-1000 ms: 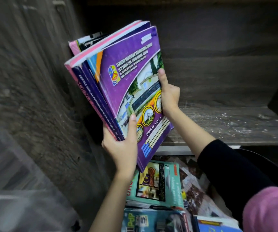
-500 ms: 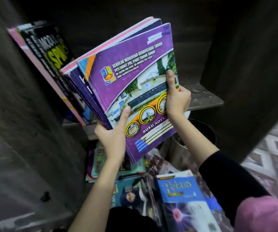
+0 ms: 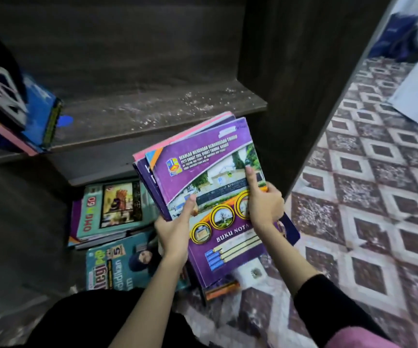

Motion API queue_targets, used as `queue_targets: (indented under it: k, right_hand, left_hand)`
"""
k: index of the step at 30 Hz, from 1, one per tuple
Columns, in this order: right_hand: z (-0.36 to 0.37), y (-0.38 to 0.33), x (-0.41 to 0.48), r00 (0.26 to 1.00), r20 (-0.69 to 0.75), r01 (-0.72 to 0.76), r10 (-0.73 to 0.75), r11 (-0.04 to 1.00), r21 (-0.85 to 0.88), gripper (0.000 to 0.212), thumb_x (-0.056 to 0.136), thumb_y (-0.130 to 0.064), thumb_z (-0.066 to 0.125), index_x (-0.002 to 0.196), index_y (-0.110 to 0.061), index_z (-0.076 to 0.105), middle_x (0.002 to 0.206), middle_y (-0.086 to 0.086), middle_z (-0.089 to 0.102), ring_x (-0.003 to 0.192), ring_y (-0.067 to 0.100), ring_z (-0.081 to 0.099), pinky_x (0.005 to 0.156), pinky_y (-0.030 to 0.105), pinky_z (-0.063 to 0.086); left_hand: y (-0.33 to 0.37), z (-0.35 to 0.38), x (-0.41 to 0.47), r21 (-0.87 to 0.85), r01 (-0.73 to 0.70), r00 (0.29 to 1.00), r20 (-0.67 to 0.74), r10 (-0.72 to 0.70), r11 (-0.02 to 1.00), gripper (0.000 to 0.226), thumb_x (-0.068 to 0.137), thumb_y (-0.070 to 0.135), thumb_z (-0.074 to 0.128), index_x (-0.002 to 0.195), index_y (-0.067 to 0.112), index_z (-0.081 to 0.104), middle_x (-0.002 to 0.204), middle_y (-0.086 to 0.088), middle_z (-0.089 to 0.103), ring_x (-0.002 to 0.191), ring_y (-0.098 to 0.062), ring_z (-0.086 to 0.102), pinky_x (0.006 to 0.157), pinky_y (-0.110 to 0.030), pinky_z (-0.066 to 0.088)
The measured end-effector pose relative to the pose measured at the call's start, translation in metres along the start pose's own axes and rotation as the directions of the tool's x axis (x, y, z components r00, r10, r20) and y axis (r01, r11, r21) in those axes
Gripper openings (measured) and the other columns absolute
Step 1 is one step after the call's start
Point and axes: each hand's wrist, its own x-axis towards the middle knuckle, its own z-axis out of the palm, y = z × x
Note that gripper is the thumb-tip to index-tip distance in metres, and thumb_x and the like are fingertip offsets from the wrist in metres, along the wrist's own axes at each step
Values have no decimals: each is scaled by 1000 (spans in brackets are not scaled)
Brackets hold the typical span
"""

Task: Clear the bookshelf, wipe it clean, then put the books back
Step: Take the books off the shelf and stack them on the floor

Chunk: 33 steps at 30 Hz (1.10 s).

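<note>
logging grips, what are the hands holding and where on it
A stack of thin books topped by a purple notebook: left hand grips its left edge, right hand its right edge, thumbs on the cover.

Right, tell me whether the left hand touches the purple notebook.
Touching. Head view: the left hand grips the purple notebook at its left edge, thumb on the cover.

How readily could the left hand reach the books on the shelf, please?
Probably not yet: nothing blocks the way to those books, but the left hand is busy holding the purple notebook stack.
</note>
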Motion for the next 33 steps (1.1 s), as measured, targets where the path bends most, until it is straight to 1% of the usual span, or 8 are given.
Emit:
queue_targets:
  k: [3, 5, 7, 12, 17, 21, 27, 33]
  right_hand:
    - [-2, 41, -5, 998, 5, -63, 63, 996, -67, 75, 67, -88, 40, 59, -14, 49, 56, 1, 54, 63, 22, 56, 58, 32, 37]
    - [-2, 63, -10, 994, 27, -106, 109, 988, -111, 65, 67, -88, 39, 62, -24, 49, 58, 2, 54, 66, 21, 55, 53, 29, 30]
    - [3, 86, -14, 984, 41, -163, 175, 965, -205, 57, 71, -86, 40, 81, -32, 55, 63, 3, 57, 73, 21, 57, 57, 29, 33]
    - [14, 130, -19, 945, 57, -269, 321, 866, -422, 73, 80, -75, 41, 109, -12, 65, 70, 7, 56, 85, 28, 63, 57, 31, 32]
    - [27, 157, -19, 912, 93, -288, 398, 787, -546, 77, 82, -75, 36, 94, -4, 63, 94, 19, 66, 73, 24, 49, 61, 30, 32]
    - [34, 171, -13, 886, 125, -286, 446, 740, -609, 81, 85, -73, 34, 102, 1, 62, 104, 22, 65, 88, 30, 59, 67, 31, 33]
    - [41, 191, -5, 873, 160, -272, 461, 731, -626, 63, 91, -60, 44, 103, 0, 60, 103, 20, 65, 95, 33, 60, 71, 32, 34]
    - [49, 199, 5, 880, 242, -167, 408, 745, -645, 45, 90, -46, 52, 106, -4, 55, 101, 20, 65, 97, 36, 60, 73, 34, 36]
  left_hand:
    - [-41, 0, 8, 87, 221, 975, -15, -221, 971, 46, 67, 38, 83, 103, 15, 66, 93, 8, 67, 89, -12, 60, 84, -28, 45]
    - [-63, -3, 16, 158, 389, 921, -36, -388, 908, 92, 55, 51, 85, 130, 10, 53, 124, -5, 60, 112, -25, 55, 98, -41, 44]
    - [-83, -7, 23, 238, 502, 862, -67, -502, 831, 110, 54, 55, 85, 142, 10, 38, 141, -10, 46, 127, -31, 44, 106, -47, 38]
    - [-146, -19, 41, 252, 611, 785, -65, -616, 751, 152, -4, 69, 80, 134, 12, 49, 130, -12, 56, 114, -32, 56, 95, -50, 48]
    - [-167, -15, 49, 274, 633, 761, -51, -646, 724, 99, 54, 38, 89, 136, 4, 46, 134, -15, 54, 117, -33, 55, 98, -48, 47]
    - [-190, -12, 57, 434, 543, 820, -90, -565, 719, 64, 78, 26, 77, 131, 1, 49, 132, -16, 55, 117, -33, 54, 94, -39, 46]
    - [-207, -6, 63, 625, 374, 894, -47, -445, 685, 36, 83, 15, 70, 115, 2, 60, 113, -14, 65, 101, -29, 61, 79, -33, 48]
    - [-211, -1, 72, 662, 359, 904, -71, -422, 658, 39, 81, 17, 73, 114, -1, 61, 114, -16, 65, 102, -29, 62, 81, -36, 51]
